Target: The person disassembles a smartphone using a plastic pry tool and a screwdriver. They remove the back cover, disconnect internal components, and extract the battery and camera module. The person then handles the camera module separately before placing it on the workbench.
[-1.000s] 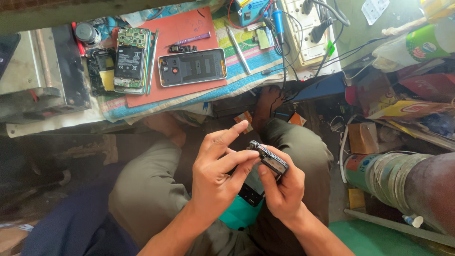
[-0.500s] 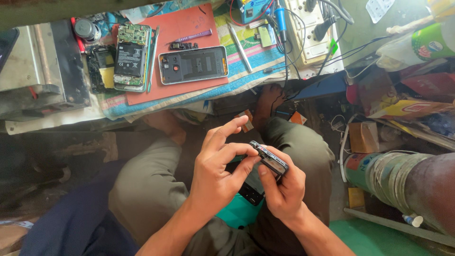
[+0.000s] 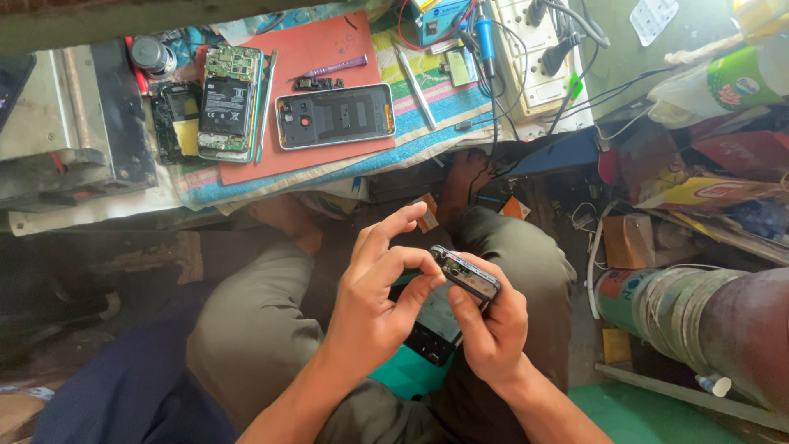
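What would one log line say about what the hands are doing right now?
left hand: fingertips on small dark phone part | right hand: grips part from below | lap: dark phone on teal case | workbench: opened phones on red mat

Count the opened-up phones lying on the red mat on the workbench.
2. An opened phone with its battery and green board showing lies at the red mat's left edge; a phone back shell lies at the mat's middle. Others may sit hidden off the mat.
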A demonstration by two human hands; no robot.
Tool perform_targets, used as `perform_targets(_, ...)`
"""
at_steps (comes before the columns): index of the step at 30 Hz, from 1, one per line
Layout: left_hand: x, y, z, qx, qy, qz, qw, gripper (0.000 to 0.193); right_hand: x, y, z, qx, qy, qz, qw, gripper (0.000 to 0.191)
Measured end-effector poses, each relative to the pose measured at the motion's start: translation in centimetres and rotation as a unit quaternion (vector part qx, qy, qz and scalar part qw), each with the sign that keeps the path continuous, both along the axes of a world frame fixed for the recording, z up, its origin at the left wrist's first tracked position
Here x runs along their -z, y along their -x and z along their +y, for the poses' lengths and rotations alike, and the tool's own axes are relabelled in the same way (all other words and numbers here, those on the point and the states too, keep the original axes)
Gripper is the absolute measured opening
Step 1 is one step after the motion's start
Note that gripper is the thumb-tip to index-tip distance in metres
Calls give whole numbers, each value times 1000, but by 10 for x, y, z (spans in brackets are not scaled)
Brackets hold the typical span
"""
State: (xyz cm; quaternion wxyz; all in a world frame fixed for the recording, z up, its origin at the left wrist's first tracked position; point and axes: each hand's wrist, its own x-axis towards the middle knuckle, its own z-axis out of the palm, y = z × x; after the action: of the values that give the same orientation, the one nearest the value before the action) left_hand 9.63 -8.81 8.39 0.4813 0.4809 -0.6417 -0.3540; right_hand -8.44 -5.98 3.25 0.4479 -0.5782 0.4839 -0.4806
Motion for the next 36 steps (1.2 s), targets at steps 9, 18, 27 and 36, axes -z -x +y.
perform_targets(9,-4,-9,-2,24,-75,118,990,18,14,8,1,-6,-114,-200,973,36)
perform_targets(18,-3,-6,-1,28,-13,25,999,35,14,8,-3,2,-142,-232,962,35)
perform_targets(27,-2,-5,0,46,-50,50,996,38,13,12,-5,-3,-151,-254,955,36)
perform_targets(36,-10,-12,-10,1,-101,52,993,35,19,20,-9,5,-256,-314,914,39)
